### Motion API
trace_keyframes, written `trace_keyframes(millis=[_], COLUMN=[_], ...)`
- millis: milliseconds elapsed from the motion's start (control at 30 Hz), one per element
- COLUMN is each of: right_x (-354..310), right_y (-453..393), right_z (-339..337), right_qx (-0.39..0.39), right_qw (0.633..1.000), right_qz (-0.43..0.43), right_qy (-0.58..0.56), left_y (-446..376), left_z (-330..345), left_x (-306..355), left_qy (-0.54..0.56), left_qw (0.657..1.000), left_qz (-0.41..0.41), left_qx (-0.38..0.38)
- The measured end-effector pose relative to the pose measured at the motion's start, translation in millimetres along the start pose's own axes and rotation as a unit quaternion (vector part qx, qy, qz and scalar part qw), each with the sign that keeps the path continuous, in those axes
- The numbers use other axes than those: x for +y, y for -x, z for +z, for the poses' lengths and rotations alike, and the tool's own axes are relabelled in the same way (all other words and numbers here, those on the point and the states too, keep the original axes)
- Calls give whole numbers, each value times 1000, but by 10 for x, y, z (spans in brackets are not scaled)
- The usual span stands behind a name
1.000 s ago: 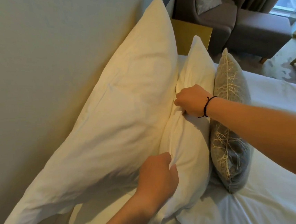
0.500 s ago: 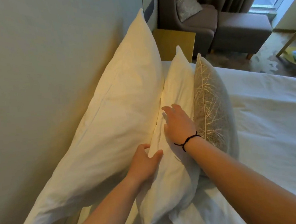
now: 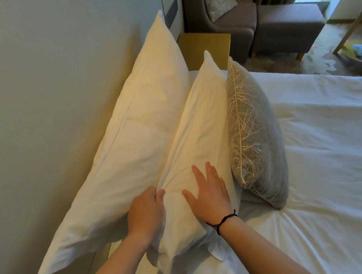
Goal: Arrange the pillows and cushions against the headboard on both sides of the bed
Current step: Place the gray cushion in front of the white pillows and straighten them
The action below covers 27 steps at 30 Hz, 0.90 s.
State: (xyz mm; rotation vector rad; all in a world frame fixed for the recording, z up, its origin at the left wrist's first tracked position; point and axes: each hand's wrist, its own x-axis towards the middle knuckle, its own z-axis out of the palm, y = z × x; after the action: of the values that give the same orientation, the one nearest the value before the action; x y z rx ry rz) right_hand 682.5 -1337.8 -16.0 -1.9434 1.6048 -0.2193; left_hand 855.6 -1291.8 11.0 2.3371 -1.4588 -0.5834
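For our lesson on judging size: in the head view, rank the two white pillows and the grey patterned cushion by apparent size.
1. Large white pillow against the headboard
2. Smaller white pillow in the middle
3. Grey cushion with a pale branching pattern

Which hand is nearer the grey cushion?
Right. The right hand lies flat on the smaller white pillow, just beside the grey cushion. The left hand grips that pillow's far edge, further away.

Dim warm light, wide-angle edge distortion
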Motion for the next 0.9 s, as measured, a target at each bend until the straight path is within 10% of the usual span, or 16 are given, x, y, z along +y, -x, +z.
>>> trace_keyframes(millis=[467,700,900], right_x=[-123,-249,-233], right_y=[-121,-221,-502], right_z=[65,-25,-583], right_qx=[-8,-44,45], right_qw=[988,982,980], right_qz=[-49,-37,-63], right_qy=[145,182,185], left_y=[386,352,-119], left_z=[154,25,-42], left_x=[-887,-488,318], left_qy=[123,-121,-73], left_qw=[980,986,987], left_qz=[-84,12,108], left_qx=[-129,-117,-89])
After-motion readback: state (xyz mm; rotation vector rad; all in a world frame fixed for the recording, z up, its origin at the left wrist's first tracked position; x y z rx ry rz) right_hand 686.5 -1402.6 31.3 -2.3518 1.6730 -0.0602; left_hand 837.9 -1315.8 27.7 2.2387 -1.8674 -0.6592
